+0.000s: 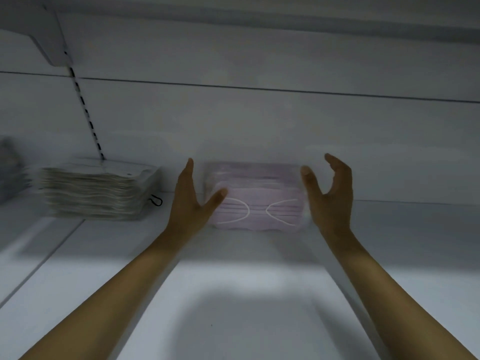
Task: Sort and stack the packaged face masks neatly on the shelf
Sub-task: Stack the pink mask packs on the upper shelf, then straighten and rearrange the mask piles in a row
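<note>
A stack of pink packaged face masks (255, 196) with white ear loops lies on the white shelf (233, 294), close to the back wall. My left hand (189, 201) stands at the stack's left end, fingers straight and thumb spread toward the pack. My right hand (328, 196) is at the stack's right end, fingers loosely curved and thumb raised. Both hands flank the stack; whether they touch it is blurred. A taller stack of beige packaged masks (96, 190) sits to the left.
A grey stack (10, 167) shows at the far left edge. A slotted shelf upright (85, 110) runs up the back wall behind the beige stack. An upper shelf bracket (49, 42) hangs at top left.
</note>
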The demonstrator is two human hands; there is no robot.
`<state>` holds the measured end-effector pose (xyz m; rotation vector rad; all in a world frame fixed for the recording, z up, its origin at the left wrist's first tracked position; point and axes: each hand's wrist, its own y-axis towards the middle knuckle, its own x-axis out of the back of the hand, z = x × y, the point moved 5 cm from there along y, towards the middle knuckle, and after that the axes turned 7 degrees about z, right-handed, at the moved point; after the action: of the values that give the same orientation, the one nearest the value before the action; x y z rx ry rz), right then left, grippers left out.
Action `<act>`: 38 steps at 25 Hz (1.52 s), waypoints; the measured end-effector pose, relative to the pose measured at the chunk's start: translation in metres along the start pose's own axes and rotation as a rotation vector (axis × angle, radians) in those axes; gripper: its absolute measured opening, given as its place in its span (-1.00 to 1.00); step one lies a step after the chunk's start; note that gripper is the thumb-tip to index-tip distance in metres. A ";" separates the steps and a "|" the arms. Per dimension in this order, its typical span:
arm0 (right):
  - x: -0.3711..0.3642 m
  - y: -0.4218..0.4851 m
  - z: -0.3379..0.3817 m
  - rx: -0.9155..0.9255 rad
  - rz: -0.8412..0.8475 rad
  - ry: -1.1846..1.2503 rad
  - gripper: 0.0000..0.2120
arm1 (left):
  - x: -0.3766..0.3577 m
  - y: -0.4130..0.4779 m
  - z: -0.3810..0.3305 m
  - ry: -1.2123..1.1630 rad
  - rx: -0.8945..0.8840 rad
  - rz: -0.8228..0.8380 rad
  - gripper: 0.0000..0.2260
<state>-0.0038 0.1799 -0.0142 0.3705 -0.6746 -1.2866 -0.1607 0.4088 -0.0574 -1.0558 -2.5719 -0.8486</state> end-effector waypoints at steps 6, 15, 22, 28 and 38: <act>-0.069 -0.033 0.084 0.434 0.303 -0.024 -0.46 | 0.050 -0.026 -0.024 0.364 -0.232 0.006 -0.18; -0.221 -0.107 0.156 0.562 0.683 -0.162 -0.42 | 0.201 -0.040 0.024 0.512 -0.189 -0.114 -0.29; -0.324 -0.093 0.197 0.490 0.628 -0.432 -0.36 | 0.287 0.003 0.077 0.606 -0.238 -0.061 -0.35; -0.372 -0.106 0.162 0.336 0.741 -0.767 -0.25 | 0.284 0.031 0.100 0.646 -0.323 0.076 -0.32; -0.369 -0.085 0.181 0.252 0.685 -0.715 -0.27 | 0.254 0.017 0.152 0.711 -0.310 0.166 -0.51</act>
<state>-0.2318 0.5319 -0.0214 -0.1451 -1.4307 -0.6461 -0.3296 0.6528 -0.0669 -0.8196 -1.7789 -1.3161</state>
